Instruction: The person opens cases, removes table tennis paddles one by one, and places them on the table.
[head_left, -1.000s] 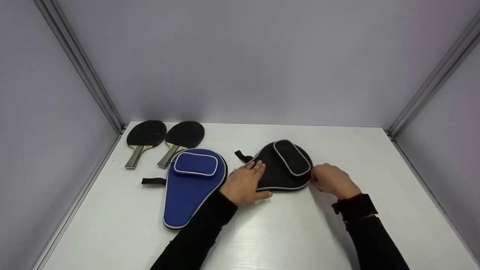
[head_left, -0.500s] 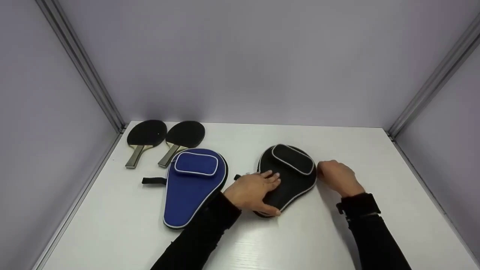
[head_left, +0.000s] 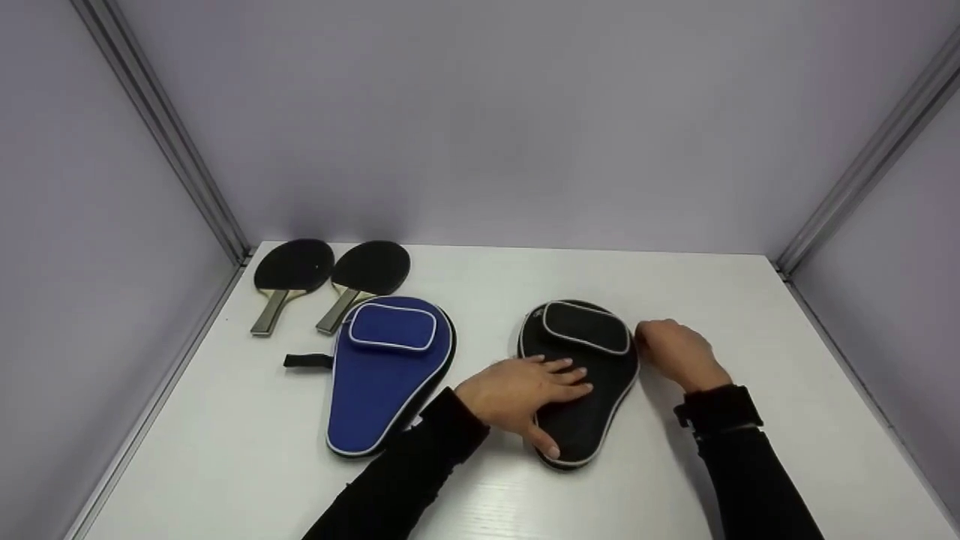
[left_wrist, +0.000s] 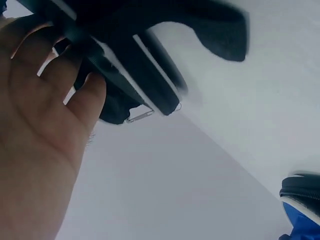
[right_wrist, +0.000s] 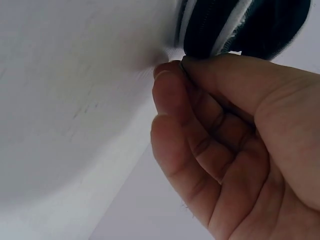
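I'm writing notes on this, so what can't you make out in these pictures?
Head view: part of the black case, covered by the left hand; whether either case holds anything, since the outer fabric hides the inside.
Right wrist view: what the right hand pinches at the black case's edge; the hand itself covers it.
Left wrist view: most of the blue case, cut off at the lower right corner.

We're inside a booth, a lab-style workstation by the look of it: plain pale back wall (head_left: 480, 120) spanning the top of the frame, left panel (head_left: 82, 225) and right panel (head_left: 915, 247) closing in the sides, grey metal strips (head_left: 160, 120) running down both corners, white table (head_left: 225, 450) filling the lower half.
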